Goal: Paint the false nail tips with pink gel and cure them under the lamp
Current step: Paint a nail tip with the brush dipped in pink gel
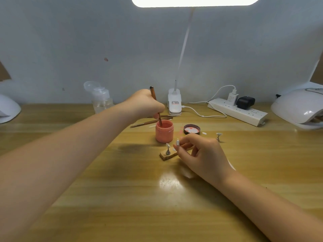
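while the left hand (145,103) grips a brush (156,105) dipped in the pink gel jar (164,131), the right hand (201,154) just right of the jar pinches a nail tip (177,142) above the wooden block (168,155). both rest on a wooden desk (122,198) against a white wall. the jar's lid (191,129) lies just right; the curing lamp (298,109) sits far right.

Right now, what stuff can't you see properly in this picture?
Head view only:
- Brush tip: sunk inside the pink gel jar.
- Holder block: its right part is behind the right hand.
- Curing lamp: cut off by the right edge.
- White thing at far left: cut by the edge.
- Clip lamp label: too small to read.
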`<state>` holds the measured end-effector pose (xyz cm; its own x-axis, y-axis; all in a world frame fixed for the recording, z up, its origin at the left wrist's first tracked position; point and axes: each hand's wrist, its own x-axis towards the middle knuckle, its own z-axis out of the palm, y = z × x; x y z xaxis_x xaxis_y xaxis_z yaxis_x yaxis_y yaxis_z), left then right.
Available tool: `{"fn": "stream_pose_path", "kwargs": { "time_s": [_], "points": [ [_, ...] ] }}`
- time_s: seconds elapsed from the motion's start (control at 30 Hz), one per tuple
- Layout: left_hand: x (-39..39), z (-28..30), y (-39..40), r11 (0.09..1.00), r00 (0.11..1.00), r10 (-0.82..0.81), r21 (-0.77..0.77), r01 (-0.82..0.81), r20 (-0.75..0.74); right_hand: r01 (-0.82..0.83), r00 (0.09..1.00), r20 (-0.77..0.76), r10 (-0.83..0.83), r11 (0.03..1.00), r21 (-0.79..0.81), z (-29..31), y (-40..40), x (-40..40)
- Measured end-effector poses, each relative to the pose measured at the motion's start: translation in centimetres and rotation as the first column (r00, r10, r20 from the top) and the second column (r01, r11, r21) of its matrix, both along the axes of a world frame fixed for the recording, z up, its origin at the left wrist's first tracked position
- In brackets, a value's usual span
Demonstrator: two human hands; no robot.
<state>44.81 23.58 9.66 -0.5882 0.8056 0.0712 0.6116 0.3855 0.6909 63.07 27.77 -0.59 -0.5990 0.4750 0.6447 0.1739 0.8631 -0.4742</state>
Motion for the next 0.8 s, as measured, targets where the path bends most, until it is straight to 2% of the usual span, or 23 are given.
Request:
{"fn": "stream_pose_path", "kwargs": {
  "time_s": [0.23, 0.5, 0.7, 0.8],
  "points": [
    [0.0, -0.9, 1.0, 0.986, 0.997, -0.021, -0.169, 0.008, -0.077, -0.011, 1.0, 0.0, 0.011, 1.0, 0.013, -0.1, 0.2, -0.1],
    [-0.8, 0.3, 0.2, 0.995, 0.987, 0.078, 0.046, -0.085, 0.138, -0.029, 1.0, -0.008, 0.029, 0.997, -0.074, -0.1, 0.5, -0.1],
    [-2.0, 0.4, -1.0, 0.986, 0.947, 0.143, 0.045, -0.163, 0.289, -0.039, 0.999, -0.027, 0.035, 0.984, -0.174, -0.2, 0.7, -0.1],
    [-2.0, 0.0, -1.1, 0.986, 0.944, 0.147, 0.033, -0.164, 0.297, -0.042, 0.999, -0.02, 0.039, 0.982, -0.185, -0.1, 0.6, -0.1]
  ]
}}
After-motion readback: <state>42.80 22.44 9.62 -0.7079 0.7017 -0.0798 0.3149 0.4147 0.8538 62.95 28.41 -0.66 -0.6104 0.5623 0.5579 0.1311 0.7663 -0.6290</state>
